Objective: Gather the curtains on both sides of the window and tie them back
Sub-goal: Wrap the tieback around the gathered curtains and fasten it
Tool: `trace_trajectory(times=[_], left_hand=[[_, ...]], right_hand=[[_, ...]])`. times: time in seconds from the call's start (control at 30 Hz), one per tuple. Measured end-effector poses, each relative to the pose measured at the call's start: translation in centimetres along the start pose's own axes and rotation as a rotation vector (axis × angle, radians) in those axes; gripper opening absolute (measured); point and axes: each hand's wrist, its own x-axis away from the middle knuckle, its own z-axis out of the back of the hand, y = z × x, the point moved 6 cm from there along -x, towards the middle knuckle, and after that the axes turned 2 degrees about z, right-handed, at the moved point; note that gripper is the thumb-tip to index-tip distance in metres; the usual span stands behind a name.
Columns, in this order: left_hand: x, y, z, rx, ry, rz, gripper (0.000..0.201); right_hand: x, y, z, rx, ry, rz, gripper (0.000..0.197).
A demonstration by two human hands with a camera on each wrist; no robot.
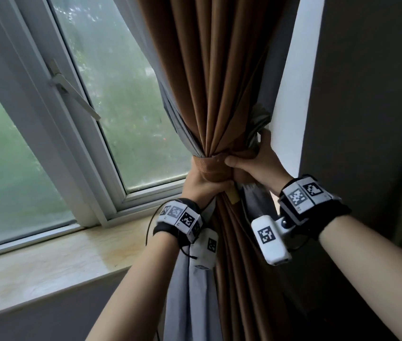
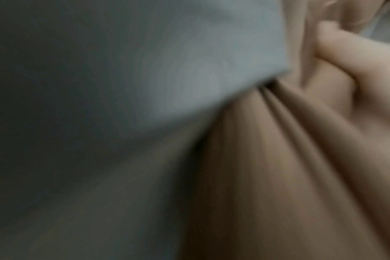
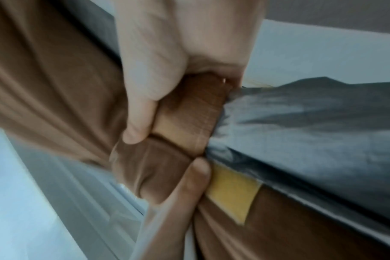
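Observation:
A brown curtain (image 1: 209,82) with grey lining (image 3: 312,132) hangs bunched at the window's right side. A brown tieback band (image 1: 207,164) circles the bunch at its narrowest point. My left hand (image 1: 203,187) grips the gathered curtain from the left, just under the band, with its thumb (image 3: 189,181) beside a yellow patch (image 3: 232,195) on the band's loose end. My right hand (image 1: 244,161) holds the band (image 3: 189,119) from the right, thumb pressed on its front, the other fingers hidden behind the fabric. The left wrist view is a blur of curtain folds (image 2: 278,167).
The white-framed window (image 1: 111,148) with a slanted handle (image 1: 72,93) is on the left. A pale stone sill (image 1: 59,254) runs below it. A white wall edge (image 1: 290,107) stands right behind the curtain, close to my right hand.

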Motion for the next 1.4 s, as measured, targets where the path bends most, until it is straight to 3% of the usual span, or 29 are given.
trace_trajectory(times=[0.13,0.27,0.37,0.43,0.53,0.6,0.67,0.83,1.0,1.1,1.27,1.4], left_hand=[[1.2,1.4,0.7,-0.06,-0.084,-0.087,0.073],[3.3,1.6,1.5,-0.088,0.016,-0.138,0.103],[5.0,1.9,1.8,-0.098,-0.032,-0.1,0.111],[5.8,3.0,2.3,-0.014,-0.048,-0.105,0.098],[6.3,5.0,2.7,0.01,0.009,-0.1,0.041],[6.4,6.0,2.7,0.008,0.045,-0.084,0.037],[6.4,6.7,2.8,-0.011,0.089,-0.082,0.051],[6.6,8.9,2.9,-0.138,0.186,-0.141,0.078],[6.4,9.6,3.1,-0.102,0.279,-0.158,0.076],[6.1,9.4,2.8,-0.074,0.282,-0.127,0.082],[6.3,9.2,2.9,-0.089,0.209,-0.162,0.088],[7.3,9.7,2.2,-0.158,0.152,-0.146,0.084]], right_hand=[[1.3,1.1,0.7,-0.252,-0.097,-0.006,0.084],[2.8,0.9,0.7,-0.279,-0.031,0.023,0.091],[3.8,0.8,0.7,-0.318,0.036,0.049,0.092],[4.3,0.6,0.6,-0.353,0.043,0.049,0.087],[5.0,0.0,0.4,-0.464,0.007,0.041,0.073],[5.2,0.0,0.8,-0.589,0.025,0.002,0.059],[5.5,0.1,1.5,-0.644,0.073,-0.04,0.048],[6.1,0.1,2.3,-0.477,0.135,-0.088,0.03],[5.2,-1.3,3.5,-0.424,0.217,-0.11,0.026],[5.0,-1.7,3.6,-0.387,0.256,-0.096,0.037],[4.7,-2.2,4.9,-0.192,0.288,-0.075,0.018],[4.1,-3.8,3.2,-0.075,0.159,-0.081,0.02]])
